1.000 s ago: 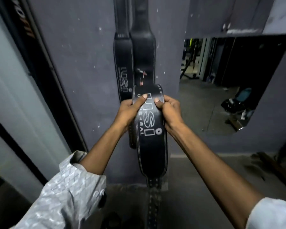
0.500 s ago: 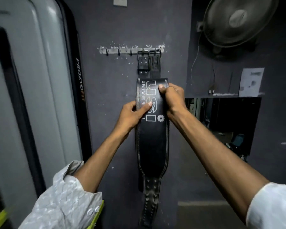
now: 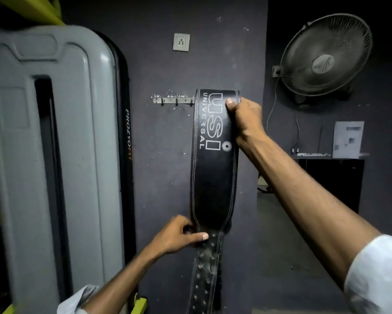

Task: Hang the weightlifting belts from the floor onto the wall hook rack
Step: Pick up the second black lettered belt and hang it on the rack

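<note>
A black leather weightlifting belt point(image 3: 213, 177) with white "USI UNIVERSAL" lettering hangs upright in front of the dark wall. My right hand point(image 3: 244, 120) grips its folded top edge, level with the metal wall hook rack point(image 3: 173, 101). The belt covers the rack's right end and whatever hangs there. My left hand point(image 3: 179, 234) pinches the belt lower down, where the wide part narrows into the strap with holes. Three bare hooks show on the rack's left part.
A grey gym machine shroud point(image 3: 54, 155) marked "PROZVOFIT" stands close on the left. A wall fan point(image 3: 326, 55) with its cord hangs at the upper right, above a dark mirror or opening point(image 3: 331, 184). A wall socket point(image 3: 181, 42) sits above the rack.
My right hand has lifted the belt's top up to rack height, hiding the hung buckles. My left hand slid down from the lettering to the narrow strap. The view tilted upward.
</note>
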`<state>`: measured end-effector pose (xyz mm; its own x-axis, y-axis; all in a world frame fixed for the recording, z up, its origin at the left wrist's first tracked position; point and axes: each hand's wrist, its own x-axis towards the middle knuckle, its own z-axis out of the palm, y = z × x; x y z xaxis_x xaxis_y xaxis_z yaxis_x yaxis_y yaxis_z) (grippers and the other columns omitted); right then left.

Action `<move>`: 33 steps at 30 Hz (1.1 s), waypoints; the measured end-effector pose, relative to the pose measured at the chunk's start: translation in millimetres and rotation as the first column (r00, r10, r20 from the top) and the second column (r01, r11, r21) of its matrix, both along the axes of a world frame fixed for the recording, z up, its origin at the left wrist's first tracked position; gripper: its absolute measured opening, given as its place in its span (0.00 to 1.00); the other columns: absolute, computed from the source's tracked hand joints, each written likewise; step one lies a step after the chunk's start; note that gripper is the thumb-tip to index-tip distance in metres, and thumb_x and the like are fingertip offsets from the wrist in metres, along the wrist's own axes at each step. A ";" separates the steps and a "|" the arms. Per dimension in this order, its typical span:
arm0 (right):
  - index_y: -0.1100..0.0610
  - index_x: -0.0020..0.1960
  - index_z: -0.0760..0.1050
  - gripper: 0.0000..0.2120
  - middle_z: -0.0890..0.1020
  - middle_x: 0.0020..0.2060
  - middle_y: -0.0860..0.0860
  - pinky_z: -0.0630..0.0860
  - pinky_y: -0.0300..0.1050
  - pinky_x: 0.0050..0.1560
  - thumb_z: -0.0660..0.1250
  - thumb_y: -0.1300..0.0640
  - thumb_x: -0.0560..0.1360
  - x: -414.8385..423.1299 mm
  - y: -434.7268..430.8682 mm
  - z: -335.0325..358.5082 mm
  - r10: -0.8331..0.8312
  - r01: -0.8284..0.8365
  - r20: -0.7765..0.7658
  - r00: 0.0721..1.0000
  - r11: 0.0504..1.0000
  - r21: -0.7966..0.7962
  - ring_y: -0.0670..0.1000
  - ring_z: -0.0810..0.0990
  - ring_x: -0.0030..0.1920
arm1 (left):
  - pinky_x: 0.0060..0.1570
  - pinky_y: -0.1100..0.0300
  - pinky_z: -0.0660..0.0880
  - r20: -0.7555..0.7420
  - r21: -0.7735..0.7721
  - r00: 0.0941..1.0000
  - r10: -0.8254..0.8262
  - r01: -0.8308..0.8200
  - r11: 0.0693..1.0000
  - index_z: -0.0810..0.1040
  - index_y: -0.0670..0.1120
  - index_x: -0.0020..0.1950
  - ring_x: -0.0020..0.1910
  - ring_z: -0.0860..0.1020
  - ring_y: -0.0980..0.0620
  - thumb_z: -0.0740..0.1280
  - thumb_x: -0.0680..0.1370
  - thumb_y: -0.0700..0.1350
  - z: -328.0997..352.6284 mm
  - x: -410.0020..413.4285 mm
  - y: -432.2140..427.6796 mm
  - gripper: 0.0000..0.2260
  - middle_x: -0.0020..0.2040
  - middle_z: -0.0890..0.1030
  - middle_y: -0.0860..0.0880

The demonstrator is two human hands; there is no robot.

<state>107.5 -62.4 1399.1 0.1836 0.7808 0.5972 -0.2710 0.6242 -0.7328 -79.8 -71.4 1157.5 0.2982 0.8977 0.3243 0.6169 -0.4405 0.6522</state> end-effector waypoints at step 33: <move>0.59 0.53 0.83 0.13 0.89 0.49 0.49 0.79 0.40 0.53 0.79 0.65 0.70 63.0 -20.5 -196.8 0.224 -0.203 0.688 0.690 0.973 -0.112 0.45 0.87 0.51 | 0.36 0.56 0.83 0.823 0.274 0.531 -0.204 -0.056 0.960 0.78 0.42 0.44 0.33 0.83 0.49 0.75 0.76 0.43 251.0 49.0 2.9 0.08 0.37 0.84 0.46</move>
<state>170.6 -83.0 1202.3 -0.4464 0.7634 0.4667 0.1950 0.5921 -0.7819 -30.8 -68.5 1408.4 -0.1658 0.7394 0.6526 -0.1995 -0.6732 0.7120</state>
